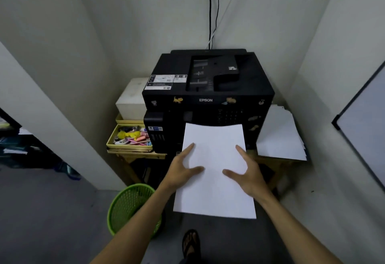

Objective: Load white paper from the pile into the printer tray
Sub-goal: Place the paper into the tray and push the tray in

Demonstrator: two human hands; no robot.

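Note:
A black Epson printer (208, 88) stands on a wooden table in the corner. In front of it I hold a white paper stack (214, 184), its far edge against the printer's front. My left hand (183, 168) grips its left edge, thumb on top. On the stack's right edge sits my right hand (246, 170), thumb also on top. The tray itself is hidden under the sheets. A fanned pile of white paper (281, 136) lies on the table to the printer's right.
A yellow tray of stationery (130, 138) and a white box (131, 101) sit left of the printer. A green mesh waste basket (131, 207) stands on the floor at lower left. My sandalled foot (190, 243) is below. Walls close in on both sides; a whiteboard (362, 130) leans at right.

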